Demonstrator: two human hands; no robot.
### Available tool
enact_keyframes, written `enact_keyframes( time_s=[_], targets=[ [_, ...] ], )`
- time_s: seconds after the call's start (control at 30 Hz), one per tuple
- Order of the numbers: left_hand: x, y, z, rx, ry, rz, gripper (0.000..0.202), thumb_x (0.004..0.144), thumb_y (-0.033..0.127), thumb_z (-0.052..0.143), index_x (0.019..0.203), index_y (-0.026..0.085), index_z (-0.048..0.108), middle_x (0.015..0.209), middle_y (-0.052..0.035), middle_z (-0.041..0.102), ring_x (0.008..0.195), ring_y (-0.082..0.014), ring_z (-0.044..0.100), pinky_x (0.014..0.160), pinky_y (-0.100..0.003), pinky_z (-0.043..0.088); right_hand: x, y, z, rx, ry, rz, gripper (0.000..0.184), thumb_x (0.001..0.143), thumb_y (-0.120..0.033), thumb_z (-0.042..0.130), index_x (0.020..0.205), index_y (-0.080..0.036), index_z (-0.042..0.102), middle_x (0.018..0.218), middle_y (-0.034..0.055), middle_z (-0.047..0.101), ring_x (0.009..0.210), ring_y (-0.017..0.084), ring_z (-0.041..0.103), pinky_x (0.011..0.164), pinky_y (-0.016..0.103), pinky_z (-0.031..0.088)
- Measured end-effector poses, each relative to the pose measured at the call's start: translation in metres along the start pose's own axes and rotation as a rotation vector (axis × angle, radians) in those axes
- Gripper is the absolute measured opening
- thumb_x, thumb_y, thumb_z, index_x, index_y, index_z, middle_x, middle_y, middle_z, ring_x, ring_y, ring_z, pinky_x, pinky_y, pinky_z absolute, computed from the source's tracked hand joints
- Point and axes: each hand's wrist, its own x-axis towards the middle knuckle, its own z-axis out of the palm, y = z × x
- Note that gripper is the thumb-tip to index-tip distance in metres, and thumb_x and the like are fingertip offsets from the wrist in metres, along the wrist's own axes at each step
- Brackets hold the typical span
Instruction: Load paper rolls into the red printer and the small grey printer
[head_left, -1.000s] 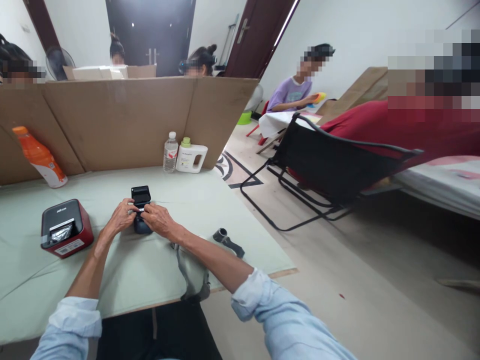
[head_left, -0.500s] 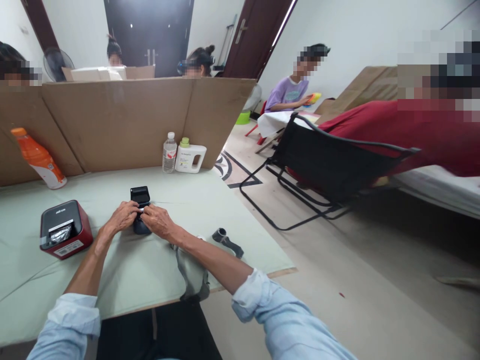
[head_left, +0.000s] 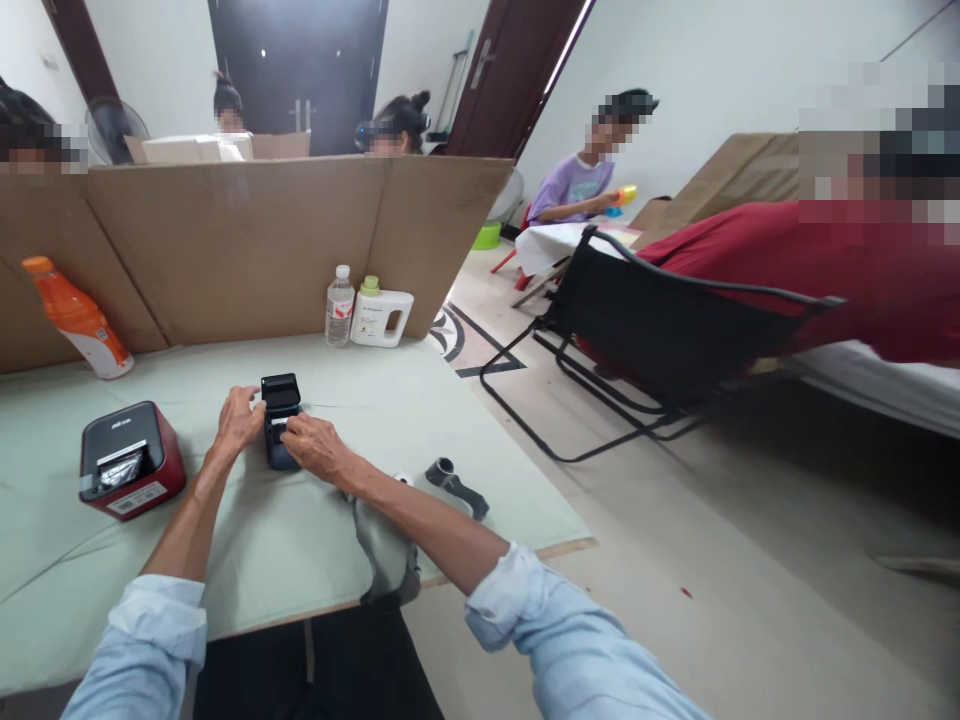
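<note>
A small black printer-like device (head_left: 281, 456) lies on the green-covered table with its lid (head_left: 280, 389) raised at the far end. Across its opening shows a bit of white paper (head_left: 278, 424). From the right, my right hand (head_left: 319, 446) has its fingers curled together against the opening, at the paper's edge. My left hand (head_left: 241, 420) is at the device's left side, fingers apart, with the tips near the lid hinge. Whether those tips touch the device I cannot tell.
A red-and-black label printer (head_left: 133, 460) stands at the left. An orange bottle (head_left: 79, 318), a clear water bottle (head_left: 340, 308) and a white jug (head_left: 381, 316) line the cardboard divider (head_left: 262, 245). A dark strap (head_left: 375, 560) and a black tube-like piece (head_left: 456, 486) lie right, beneath and beside my forearm.
My left hand has drawn back from the opening to the device's left side, and its fingers have spread. More of the device's inside now shows. My right hand has hardly moved.
</note>
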Motion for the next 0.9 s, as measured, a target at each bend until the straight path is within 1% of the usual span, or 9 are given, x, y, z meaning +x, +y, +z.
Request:
enact_keyframes(
  time_s=[0.03,0.1,0.17,0.23,0.33,0.43,0.57,0.77,0.9],
  targets=[
    [0.006,-0.002,0.001,-0.03,0.03,-0.035,0.049,0.088,0.031,0.056,0.132,0.014,0.069,0.123,-0.016,0.068,0.104,-0.0291,0.068,0.102,-0.05,0.054,0.0,-0.001,-0.002,0.004,-0.014,0.007,0.022,0.105,-0.016,0.056,0.091,-0.017,0.074,0.095,0.0085,0.067,0.09,0.019,0.054,0.07,0.028,0.04],
    [0.019,-0.002,0.003,-0.103,0.048,-0.066,0.057,0.088,0.034,0.058,0.14,0.011,0.063,0.122,-0.0166,0.07,0.097,-0.0268,0.071,0.091,-0.046,0.06,-0.001,-0.004,-0.005,0.004,-0.046,0.02,0.023,0.105,-0.016,0.056,0.092,-0.018,0.074,0.096,0.0087,0.067,0.092,0.019,0.055,0.071,0.028,0.041],
    [0.026,0.001,0.005,-0.174,0.043,-0.052,0.057,0.088,0.034,0.059,0.139,0.009,0.063,0.119,-0.0152,0.074,0.095,-0.0251,0.073,0.086,-0.041,0.062,-0.002,-0.006,-0.007,-0.007,-0.071,0.027,0.024,0.106,-0.016,0.054,0.093,-0.018,0.075,0.097,0.0087,0.068,0.093,0.02,0.056,0.071,0.028,0.041],
    [0.025,0.006,0.005,-0.224,0.038,-0.01,0.051,0.087,0.033,0.06,0.133,0.011,0.068,0.117,-0.0134,0.076,0.099,-0.0251,0.073,0.09,-0.04,0.062,-0.004,-0.007,-0.009,-0.017,-0.086,0.033,0.025,0.106,-0.016,0.053,0.094,-0.019,0.075,0.098,0.0088,0.069,0.094,0.02,0.057,0.07,0.028,0.042],
    [0.005,0.01,0.003,-0.26,0.019,0.064,0.04,0.086,0.032,0.062,0.12,0.017,0.077,0.124,-0.0113,0.076,0.115,-0.0272,0.07,0.096,-0.041,0.061,-0.005,-0.007,-0.008,-0.009,-0.089,0.038,0.026,0.106,-0.014,0.051,0.097,-0.019,0.075,0.1,0.0095,0.069,0.094,0.021,0.057,0.07,0.028,0.044],
    [-0.022,0.009,0.0,-0.241,-0.012,0.156,0.034,0.089,0.034,0.062,0.115,0.022,0.08,0.136,-0.0111,0.071,0.127,-0.0286,0.066,0.102,-0.045,0.059,-0.004,-0.009,-0.008,-0.011,-0.098,0.033,0.027,0.106,-0.013,0.049,0.102,-0.018,0.075,0.102,0.0108,0.07,0.096,0.022,0.057,0.073,0.029,0.046],
    [-0.045,0.003,0.003,-0.12,-0.043,0.234,0.035,0.093,0.033,0.059,0.121,0.023,0.078,0.145,-0.0117,0.066,0.136,-0.0295,0.061,0.12,-0.052,0.047,-0.003,-0.013,-0.01,-0.026,-0.129,0.04,0.026,0.105,-0.013,0.05,0.107,-0.016,0.076,0.104,0.0128,0.07,0.099,0.023,0.059,0.076,0.031,0.048],
    [-0.06,-0.001,0.008,-0.054,-0.044,0.241,0.042,0.097,0.029,0.05,0.131,0.021,0.074,0.157,-0.0125,0.055,0.14,-0.0303,0.058,0.124,-0.054,0.043,-0.004,-0.016,-0.012,-0.026,-0.136,0.04,0.026,0.105,-0.014,0.05,0.103,-0.016,0.076,0.103,0.0127,0.07,0.098,0.023,0.06,0.075,0.031,0.048],
    [-0.073,-0.004,0.004,-0.061,-0.066,0.264,0.05,0.092,0.02,0.051,0.138,0.025,0.07,0.161,-0.0094,0.051,0.144,-0.0287,0.055,0.126,-0.053,0.04,-0.01,-0.013,-0.014,-0.002,-0.113,0.006,0.021,0.106,-0.022,0.055,0.102,-0.017,0.075,0.105,0.0115,0.069,0.1,0.022,0.06,0.08,0.029,0.048]
  ],
)
